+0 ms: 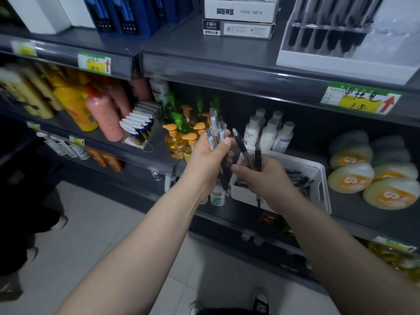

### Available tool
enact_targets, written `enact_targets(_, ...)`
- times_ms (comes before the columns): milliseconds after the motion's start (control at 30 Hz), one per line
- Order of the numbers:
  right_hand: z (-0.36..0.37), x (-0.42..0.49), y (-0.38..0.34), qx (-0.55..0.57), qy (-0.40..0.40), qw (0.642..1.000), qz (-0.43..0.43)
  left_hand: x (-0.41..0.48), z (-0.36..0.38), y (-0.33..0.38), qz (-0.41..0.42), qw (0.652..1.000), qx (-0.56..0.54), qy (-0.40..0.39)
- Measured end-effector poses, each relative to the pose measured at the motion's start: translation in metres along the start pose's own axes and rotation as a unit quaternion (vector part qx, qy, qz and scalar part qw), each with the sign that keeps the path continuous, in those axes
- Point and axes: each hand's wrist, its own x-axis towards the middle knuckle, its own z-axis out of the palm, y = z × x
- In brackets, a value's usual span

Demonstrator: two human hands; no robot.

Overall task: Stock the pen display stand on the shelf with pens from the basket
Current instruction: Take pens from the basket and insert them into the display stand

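My left hand [210,159] grips a bunch of several clear-barrelled pens [214,127], tips fanned upward. Just to its right, my right hand [261,176] holds two black pens [242,145] above the white basket [316,172]. The basket sits on the middle shelf with more dark pens [297,178] lying in it. The white pen display stand [341,35] stands on the upper shelf at the top right, its clear slots holding several dark pens. Both hands are well below and left of the stand.
White lotion bottles [270,130] stand behind the basket, orange pump bottles [179,142] to its left, and round packs [375,176] to its right. Boxes [241,17] sit left of the stand. A price label [361,98] marks the shelf edge. Someone's shoes [29,235] show at the left.
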Motion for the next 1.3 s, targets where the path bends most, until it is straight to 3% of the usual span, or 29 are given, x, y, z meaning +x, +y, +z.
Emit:
enact_targets(233, 0.004, -0.009, -0.006, 0.01, -0.016, 1.0, 0.012, 0.001, -0.013, 0.01, -0.005, 1.0, 0.019, -0.017)
enact_targets(367, -0.018, -0.011, -0.007, 0.119, 0.043, 0.992, 0.009, 0.007, -0.026, 0.013, -0.008, 1.0, -0.013, -0.009)
enact_targets(500, -0.028, -0.004, -0.013, 0.195, 0.128, 0.972, -0.037, 0.005, -0.033, 0.015, -0.089, 0.993, 0.04, -0.067)
enact_targets(600, -0.032, 0.0, -0.026, 0.142, 0.163, 0.974, -0.067, 0.003, -0.037, 0.02, -0.153, 0.969, 0.1, -0.166)
enact_targets(767, -0.022, 0.007, -0.04, -0.033, 0.075, 0.996, -0.029, -0.001, -0.029, 0.022, -0.181, 0.94, 0.153, -0.246)
enact_targets(967, -0.012, 0.012, -0.033, 0.077, 0.075, 0.994, -0.027, -0.001, -0.029, 0.019, -0.169, 0.95, 0.156, -0.211)
enact_targets(1100, -0.007, 0.014, -0.03, 0.063, 0.067, 0.995, -0.022, -0.002, -0.028, 0.019, -0.189, 0.945, 0.15, -0.222)
enact_targets(1233, -0.003, 0.014, -0.03, 0.106, 0.066, 0.992, -0.019, 0.006, -0.028, 0.014, -0.15, 0.974, 0.13, -0.107)
enact_targets(1300, -0.005, 0.014, -0.031, 0.092, 0.103, 0.99, -0.033, 0.008, -0.03, 0.01, -0.13, 0.977, 0.149, -0.077)
